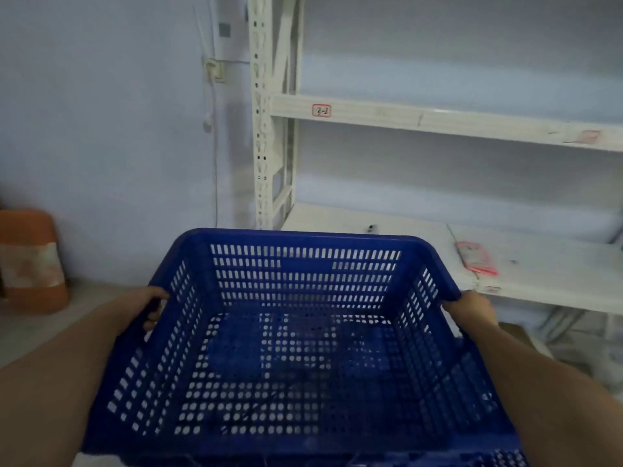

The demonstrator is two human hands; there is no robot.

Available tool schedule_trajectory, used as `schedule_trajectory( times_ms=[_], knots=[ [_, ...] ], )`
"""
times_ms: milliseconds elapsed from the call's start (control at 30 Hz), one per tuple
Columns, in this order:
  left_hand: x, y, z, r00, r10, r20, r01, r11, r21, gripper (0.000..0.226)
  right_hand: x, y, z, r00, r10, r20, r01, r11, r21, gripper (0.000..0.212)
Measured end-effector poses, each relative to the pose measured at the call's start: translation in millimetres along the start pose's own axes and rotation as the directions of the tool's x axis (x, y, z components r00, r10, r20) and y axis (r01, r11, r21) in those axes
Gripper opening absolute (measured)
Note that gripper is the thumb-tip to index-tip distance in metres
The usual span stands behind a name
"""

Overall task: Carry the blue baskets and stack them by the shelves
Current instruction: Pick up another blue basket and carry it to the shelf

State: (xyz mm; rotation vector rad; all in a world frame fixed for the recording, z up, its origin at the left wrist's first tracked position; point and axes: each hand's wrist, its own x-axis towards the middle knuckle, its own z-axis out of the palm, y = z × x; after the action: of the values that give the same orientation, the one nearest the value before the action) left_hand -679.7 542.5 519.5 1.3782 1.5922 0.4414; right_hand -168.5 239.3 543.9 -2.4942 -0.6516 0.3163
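Note:
I hold a blue perforated plastic basket [303, 332] out in front of me, empty inside. My left hand [145, 306] grips its left rim and my right hand [473, 308] grips its right rim. More blue plastic shows through the holes in the bottom and at the lower right corner [505, 458], so another basket seems to sit beneath; how many I cannot tell. The white metal shelves [404, 119] stand just ahead and to the right, with the basket's far edge near the lowest shelf board.
A pink-edged label sleeve [475, 257] lies on the lowest shelf board. An orange and white drum [32, 261] stands by the wall at left. A power socket with a hanging cable [212, 70] is on the wall beside the shelf post.

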Motion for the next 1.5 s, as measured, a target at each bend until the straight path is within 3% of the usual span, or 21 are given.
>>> schedule_trajectory(
  times_ms=[333,733,967,1300,1500],
  knots=[
    [-70.7,83.7,176.4,0.959,0.055,0.278,-0.07,0.997,0.043,0.031,-8.9,172.3,-123.6,0.968,0.183,-0.174,-0.196,0.979,-0.062,0.021],
    [-54.2,121.9,304.1,0.912,0.027,0.41,-0.048,0.998,0.042,0.034,31.5,258.7,-138.7,0.935,0.276,-0.224,-0.297,0.953,-0.066,0.018],
    [-53.9,128.1,345.2,0.93,0.039,0.365,-0.04,0.999,-0.005,0.027,81.9,283.8,-137.5,0.938,0.282,-0.201,-0.296,0.954,-0.042,0.034],
    [-42.4,120.9,401.7,0.991,0.017,0.134,-0.01,0.999,-0.051,0.033,184.6,316.2,-113.6,0.956,0.294,0.015,-0.294,0.955,-0.035,0.046],
    [-34.7,122.3,421.1,0.993,0.052,0.102,-0.046,0.997,-0.063,0.014,229.4,312.0,-99.9,0.959,0.274,0.079,-0.281,0.954,0.104,0.054]
  ],
)
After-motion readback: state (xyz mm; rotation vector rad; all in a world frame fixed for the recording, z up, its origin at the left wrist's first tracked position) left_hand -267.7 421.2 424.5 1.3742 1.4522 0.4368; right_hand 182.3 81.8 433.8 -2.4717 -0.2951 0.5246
